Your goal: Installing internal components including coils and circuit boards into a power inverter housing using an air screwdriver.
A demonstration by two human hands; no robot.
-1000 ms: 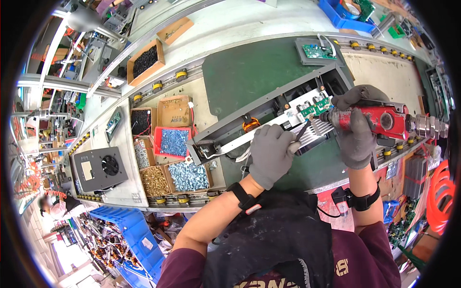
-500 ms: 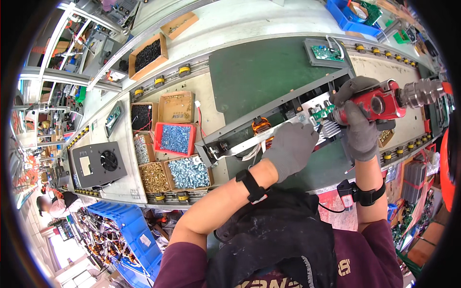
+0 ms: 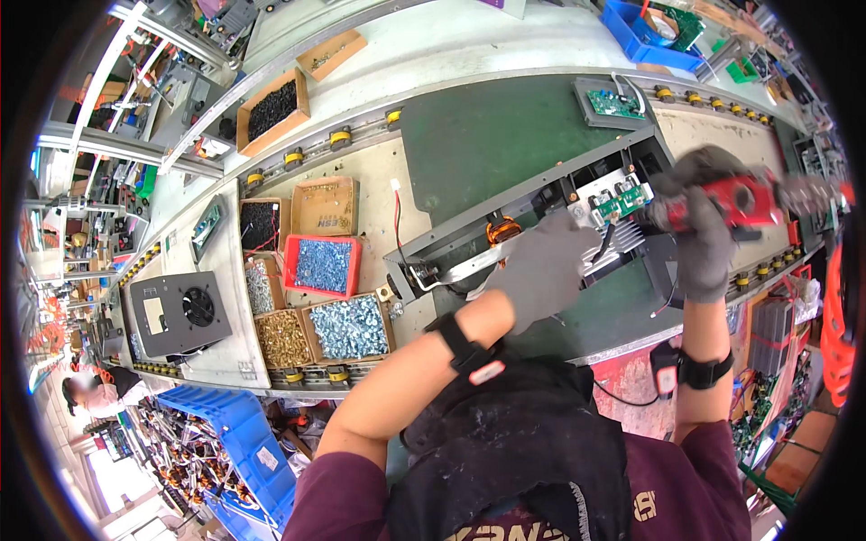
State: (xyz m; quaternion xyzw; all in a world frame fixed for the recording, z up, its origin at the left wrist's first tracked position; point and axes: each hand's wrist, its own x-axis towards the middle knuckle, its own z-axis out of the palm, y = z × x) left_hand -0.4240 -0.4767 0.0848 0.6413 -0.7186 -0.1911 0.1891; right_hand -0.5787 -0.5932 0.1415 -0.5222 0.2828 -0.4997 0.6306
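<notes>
My right hand, in a grey glove, is wrapped round a red pneumatic screwdriver, which lies level and is smeared by motion. Its nose is close to the right edge of a small green circuit board. This board sits beside silver heatsink fins in a long grey metal chassis. My left hand, also gloved, lies across the near side of the chassis. Its fingers are bent together by the white plate next to the board; what they pinch is hidden. A copper coil shows left of them.
Left of the chassis stand a red tray of bluish screws and cartons of silver screws and brass screws. A grey case with a fan lies farther left. Another panel with a green board is behind. An orange coiled hose hangs right.
The screwdriver and my right hand have moved slightly right, and its nose has drawn off from the circuit board. My left hand stays at the chassis, its fingertips slightly farther left along it.
</notes>
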